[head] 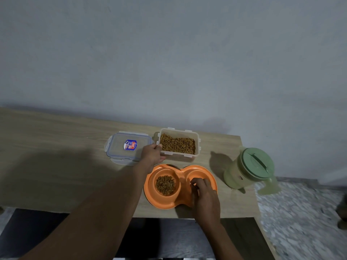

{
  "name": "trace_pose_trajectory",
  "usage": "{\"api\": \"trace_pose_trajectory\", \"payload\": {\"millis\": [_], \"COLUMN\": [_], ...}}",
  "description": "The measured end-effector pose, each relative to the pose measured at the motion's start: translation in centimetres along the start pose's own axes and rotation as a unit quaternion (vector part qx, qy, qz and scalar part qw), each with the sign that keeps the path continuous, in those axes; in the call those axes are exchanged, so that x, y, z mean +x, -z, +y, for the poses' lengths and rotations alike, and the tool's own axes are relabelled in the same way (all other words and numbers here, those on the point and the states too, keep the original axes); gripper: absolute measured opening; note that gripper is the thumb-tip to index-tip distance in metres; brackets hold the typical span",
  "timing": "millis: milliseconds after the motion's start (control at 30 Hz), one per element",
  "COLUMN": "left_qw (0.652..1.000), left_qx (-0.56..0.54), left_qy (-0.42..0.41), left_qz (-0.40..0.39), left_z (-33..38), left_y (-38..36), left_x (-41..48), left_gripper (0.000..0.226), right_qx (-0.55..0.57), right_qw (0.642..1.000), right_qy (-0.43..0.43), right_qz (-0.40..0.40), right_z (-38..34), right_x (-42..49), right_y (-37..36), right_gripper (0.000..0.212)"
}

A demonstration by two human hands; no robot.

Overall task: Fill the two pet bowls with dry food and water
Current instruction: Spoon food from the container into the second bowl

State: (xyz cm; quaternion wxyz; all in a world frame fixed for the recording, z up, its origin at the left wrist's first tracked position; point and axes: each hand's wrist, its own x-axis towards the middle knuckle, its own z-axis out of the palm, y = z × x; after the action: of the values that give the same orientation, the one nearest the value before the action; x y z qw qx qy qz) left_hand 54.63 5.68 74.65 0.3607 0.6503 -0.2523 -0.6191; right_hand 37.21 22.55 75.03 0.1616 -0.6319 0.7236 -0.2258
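At the tub's left end, your left fingers [156, 146] are curling over the rim corner, and the thumb is lying along the front wall. Your left hand [152, 154] is gripping the tub [180, 157] there. The tub is sitting upright and uncovered, carrying a layer of kibble [177, 145]. Just left of that hand, the lid [120, 147] is lying flat on the table [56, 147].

Over the right bowl [197, 173], your right fingers [199, 182] are bending down into it, knuckles up. Cannot tell if they are pinching anything. Your right hand [205, 197] is covering the bowl's near half, with the wrist crossing the near rim of the feeder [165, 204]. The far part of that bowl is showing plain orange.

The left bowl [153, 178] is holding a heap [165, 184] of dry food, and neither hand is touching it. The feeder is sitting near the table's front edge, just in front of the tub.

The pitcher [244, 171] is standing to the right, near the table's right edge and well apart from both hands, wearing its green cap.
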Motion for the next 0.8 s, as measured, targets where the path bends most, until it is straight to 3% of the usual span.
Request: {"api": "trace_pose_trajectory", "payload": {"millis": [133,267,467,667,800], "left_qw": [1.0,1.0,1.0,1.0,1.0], "left_qx": [0.003,0.0,-0.001,-0.005,0.004], "left_qy": [-0.004,-0.005,-0.008,-0.012,-0.015], "left_qz": [0.0,-0.001,-0.002,-0.003,-0.006], "left_z": [-0.2,-0.4,-0.5,-0.6,-0.6], "left_y": [-0.1,-0.1,-0.2,-0.1,-0.1], "left_x": [0.2,0.4,0.7,0.6,0.6], "left_gripper": [0.041,0.044,0.041,0.042,0.04], "right_qx": [0.117,0.159,0.087,0.024,0.03], "right_qw": [0.986,0.963,0.964,0.979,0.979], "right_qy": [-0.072,-0.152,-0.242,-0.204,-0.195], "right_qz": [0.092,0.159,0.06,0.002,-0.045], "right_z": [-0.3,0.7,3.3,4.4,5.2], "right_x": [1.8,5.7,12.3,14.6,15.3], "right_y": [1.1,0.5,-1.8,-2.7,-2.9], "right_gripper": [0.015,0.007,0.032,0.032,0.06]}}
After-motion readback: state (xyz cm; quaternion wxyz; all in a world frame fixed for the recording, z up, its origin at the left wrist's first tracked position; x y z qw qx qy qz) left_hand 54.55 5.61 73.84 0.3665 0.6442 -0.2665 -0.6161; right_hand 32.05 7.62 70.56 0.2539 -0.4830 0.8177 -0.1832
